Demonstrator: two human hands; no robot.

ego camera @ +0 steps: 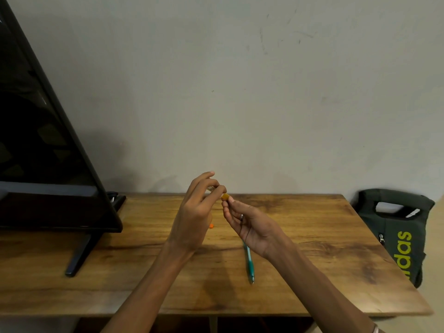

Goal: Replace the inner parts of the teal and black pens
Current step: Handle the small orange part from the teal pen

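Above the middle of the table, pinching a small amber-orange plastic pen piece between the fingertips of the right hand, closed tight on it. Meeting it from the other side with the left hand, thumb and forefinger narrowed around what looks like a thin clear or metallic part, too small to name for certain. Holding both ends close, almost touching, at the point of joining or parting; which of the two cannot be told. Trailing a thin dark strand down across the right palm, possibly a refill or spring, unclear. Doing this step well probably means keeping the two parts on one straight line, turning or pushing gently with the fingertips only, and working low over the wood so a dropped piece stays near. Lying flat on the brown wood-grain tabletop, just below the right wrist, the slim teal pen, tip toward the near edge, untouched. Showing beside the left palm, a small orange bit on the wood. Not finding the black pen anywhere in view. Standing further out, a black flat screen at left and a dark grey bag with yellow-green lettering at right.
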